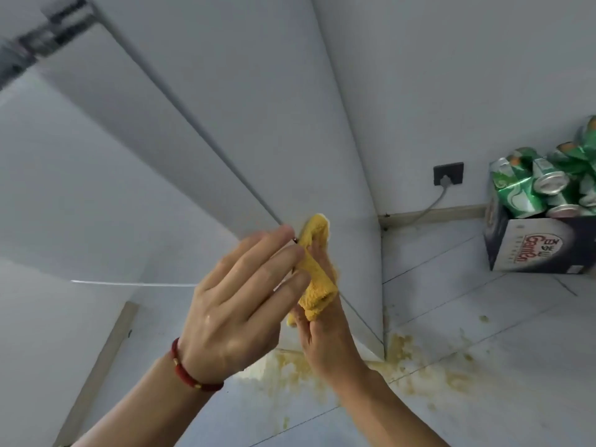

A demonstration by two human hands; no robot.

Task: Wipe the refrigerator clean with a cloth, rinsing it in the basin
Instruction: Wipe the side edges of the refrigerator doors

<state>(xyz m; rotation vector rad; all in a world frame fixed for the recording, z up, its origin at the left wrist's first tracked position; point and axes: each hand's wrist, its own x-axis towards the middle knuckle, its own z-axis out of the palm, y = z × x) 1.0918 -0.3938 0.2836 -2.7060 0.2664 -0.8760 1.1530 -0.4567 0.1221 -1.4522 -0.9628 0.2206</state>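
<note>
A yellow cloth (314, 272), folded into a narrow strip, sits between my two hands in front of the white refrigerator (225, 108). My right hand (325, 337) holds the cloth from below, its fingers wrapped in and hidden by the fabric. My left hand (245, 298), with a red bracelet on the wrist, has straight fingers whose tips press against the cloth's left side. The refrigerator's doors are closed, a thin dark seam running down between them. No basin is in view.
Yellowish stains (403, 359) spread over the pale floor tiles at the refrigerator's lower corner. A dark box (532, 246) heaped with green cans stands at the right by the wall. A grey plug and cable hang from a black wall socket (448, 173).
</note>
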